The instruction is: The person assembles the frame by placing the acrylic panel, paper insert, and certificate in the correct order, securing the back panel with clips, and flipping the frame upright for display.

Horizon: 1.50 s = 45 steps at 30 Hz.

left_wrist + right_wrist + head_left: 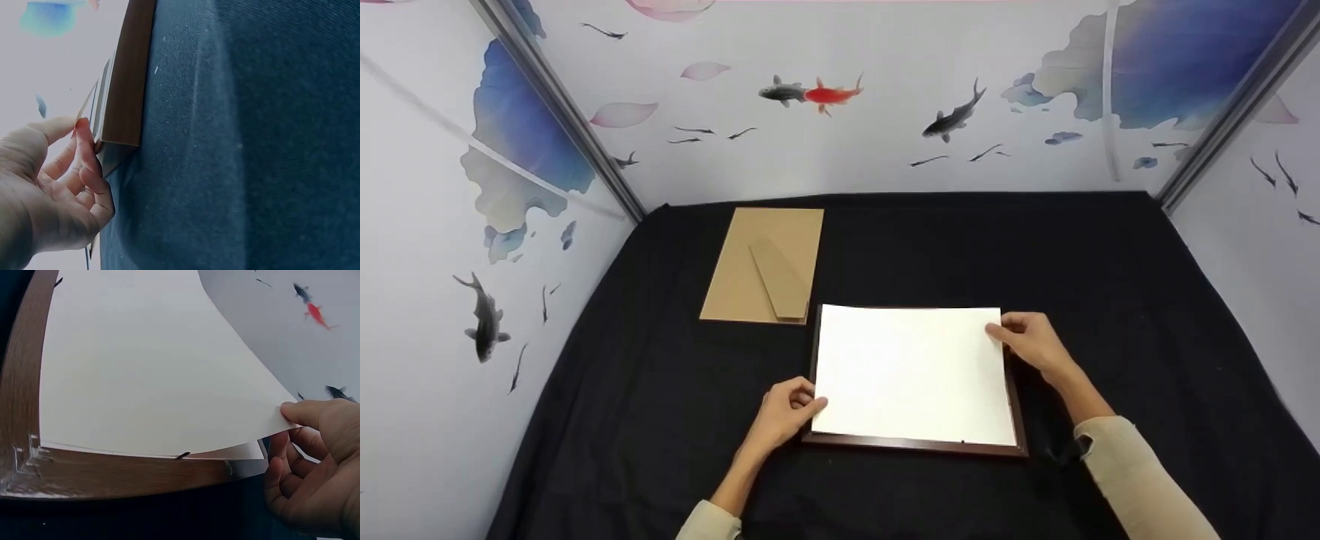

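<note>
A white sheet of paper (911, 375) lies over a dark brown wooden picture frame (915, 444), whose front and right borders show past it. My left hand (787, 412) pinches the sheet's left edge near the front corner; in the left wrist view, thumb and forefinger meet on the paper beside the frame's side. At the far right corner, my right hand (1031, 341) pinches the sheet between thumb and fingers. The right wrist view shows that corner of the paper (169, 365) bent up off the frame (129, 475), with small dark tabs along the frame's inner edge.
A brown backing board (735, 262) with a folded stand leg (780, 281) lies behind and left of the frame. Black cloth (660, 420) covers the table. White panels printed with fish (832, 95) enclose the back and sides.
</note>
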Tool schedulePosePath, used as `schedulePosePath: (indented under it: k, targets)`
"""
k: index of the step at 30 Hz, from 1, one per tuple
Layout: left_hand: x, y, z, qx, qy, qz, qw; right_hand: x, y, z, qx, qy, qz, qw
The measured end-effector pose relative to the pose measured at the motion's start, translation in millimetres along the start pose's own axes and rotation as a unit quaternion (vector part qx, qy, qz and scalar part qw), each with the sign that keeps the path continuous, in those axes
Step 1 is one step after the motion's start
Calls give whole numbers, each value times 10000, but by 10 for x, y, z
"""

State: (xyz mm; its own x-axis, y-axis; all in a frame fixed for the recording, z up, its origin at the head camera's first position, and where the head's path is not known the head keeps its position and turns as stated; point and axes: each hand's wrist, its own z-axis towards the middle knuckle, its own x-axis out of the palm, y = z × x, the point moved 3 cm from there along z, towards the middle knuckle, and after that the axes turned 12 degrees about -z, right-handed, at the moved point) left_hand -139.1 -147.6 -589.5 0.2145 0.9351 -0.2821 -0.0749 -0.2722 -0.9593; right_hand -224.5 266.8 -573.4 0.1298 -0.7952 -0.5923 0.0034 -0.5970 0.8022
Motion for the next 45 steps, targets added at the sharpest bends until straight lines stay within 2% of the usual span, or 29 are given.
schedulePosePath:
  k: [5,9,13,20,26,30,33,37,40,45]
  targets:
    - [-24,42,-29,39,62,-26,10000,61,-52,-10,96,104,-9,9999]
    - [-45,41,-30,59,20,35,10000,83,-49,-13,-13,59,-78,10000]
    - [-63,37,-20,78,-24,202,9998,60,-18,-1,-182,16,-191,9997]
    - [-53,37,-22,162,-52,500,9986,-4,-45,-27,-166,18,-512,9985]
    - [-27,26,-9,-6,-206,984,9949,-39,-76,-44,-241,36,-493,9985]
    - [-26,44,-3,-168,-326,1098,9933,-90,-119,-93,-245,-74,-445,9987]
    - [-49,62,24,-109,-455,1048,9934,-126,-168,-174,-165,-159,-414,9989]
    - [-90,82,122,81,-543,684,9961,-106,-218,-274,-113,-140,-235,9996]
    - [-102,92,237,33,-541,360,9979,-62,-233,-303,-222,-156,-55,9996]
    - [-89,82,439,-210,-469,125,9986,-22,-242,-273,-435,-194,154,9987]
